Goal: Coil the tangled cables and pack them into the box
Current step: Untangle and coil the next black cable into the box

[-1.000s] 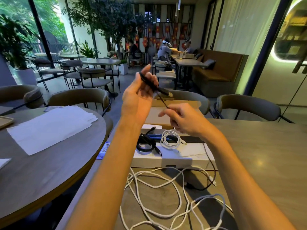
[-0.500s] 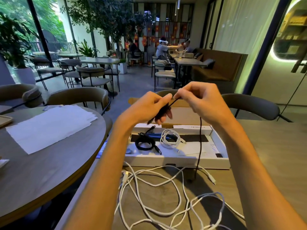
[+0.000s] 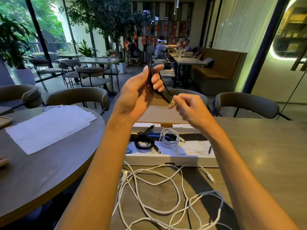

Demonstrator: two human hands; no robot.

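Loose white cables [image 3: 124,175] sprawl over the surface [image 3: 265,155] in front of the box [image 3: 171,159], barring a low near-side reach. Inside, a black coil [image 3: 144,144] and a white coil [image 3: 169,138] fill the left half; the right half lies bare. Above the box, the left hand [image 3: 139,93] and right hand [image 3: 191,108] hold a black cable [image 3: 166,94] between them. The surface right of the box is open.

Dim interior, window daylight, edge distortion

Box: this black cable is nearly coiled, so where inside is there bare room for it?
Bare floor in the box lies right of the white coil, up to the right wall. The left half is crowded: the black coil sits beside the white one.
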